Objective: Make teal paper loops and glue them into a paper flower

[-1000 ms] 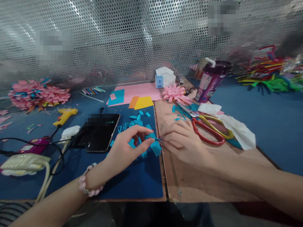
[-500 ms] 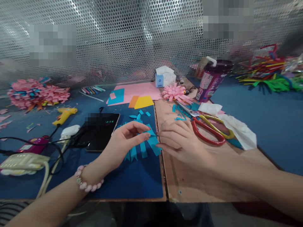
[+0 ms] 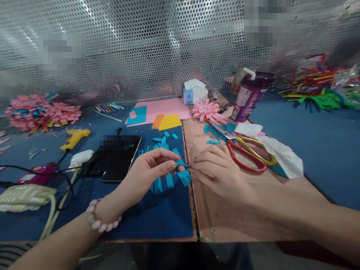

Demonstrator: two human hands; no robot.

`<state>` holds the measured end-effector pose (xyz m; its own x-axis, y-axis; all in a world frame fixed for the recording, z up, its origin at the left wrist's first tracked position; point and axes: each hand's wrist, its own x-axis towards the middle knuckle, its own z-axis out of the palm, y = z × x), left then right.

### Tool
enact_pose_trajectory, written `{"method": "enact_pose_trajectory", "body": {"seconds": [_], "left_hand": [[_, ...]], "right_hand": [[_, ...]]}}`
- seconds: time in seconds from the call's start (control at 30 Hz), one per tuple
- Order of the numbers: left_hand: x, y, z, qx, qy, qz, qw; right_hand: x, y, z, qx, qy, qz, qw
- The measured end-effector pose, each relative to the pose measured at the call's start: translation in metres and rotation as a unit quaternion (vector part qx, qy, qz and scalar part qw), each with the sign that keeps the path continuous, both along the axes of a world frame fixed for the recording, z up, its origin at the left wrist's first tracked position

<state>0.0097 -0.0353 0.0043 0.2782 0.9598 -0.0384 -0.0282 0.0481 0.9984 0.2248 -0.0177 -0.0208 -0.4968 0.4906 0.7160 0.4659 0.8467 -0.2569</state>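
Working close together, the person's two hands meet over a scatter of blue pieces [image 3: 170, 181], with a small blue strip [image 3: 185, 167] between their fingertips. The right hand [image 3: 221, 168] appears pinched on the strip, its fingers bunched side by side; the left hand [image 3: 153, 165] has its thumb and forefinger curled towards each other at the strip's near side, but whether they grip it cannot be told. More blue curls [image 3: 161, 144] lie just beyond the left hand, a phone [image 3: 120, 159] to its left, and a glue gun [image 3: 74, 139] well past that.

The strip is narrow, so it could slip or fold the wrong way if the pinch is loose or uneven; too hard a squeeze might crease it. If dropped, it would probably be lost among the matching blue pieces below the hands. Those pieces look light and unpinned, so a low sweep of the left hand or its bracelet [image 3: 102, 225] could scatter them. Just past the right hand lie scissors [image 3: 247, 163], with a tissue [image 3: 284, 155] farther right; a careless swing outward could knock the handles or drag the tissue along
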Motion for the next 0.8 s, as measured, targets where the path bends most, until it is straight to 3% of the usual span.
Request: {"method": "enact_pose_trajectory", "body": {"seconds": [0.5, 0.8], "left_hand": [[0.002, 0.000, 0.002, -0.035, -0.021, -0.073, 0.996], [-0.007, 0.011, 0.005, 0.025, 0.027, -0.013, 0.999]], "right_hand": [[0.000, -0.006, 0.003, 0.036, -0.005, 0.017, 0.999], [0.004, -0.001, 0.003, 0.032, 0.015, 0.005, 0.999]]}}
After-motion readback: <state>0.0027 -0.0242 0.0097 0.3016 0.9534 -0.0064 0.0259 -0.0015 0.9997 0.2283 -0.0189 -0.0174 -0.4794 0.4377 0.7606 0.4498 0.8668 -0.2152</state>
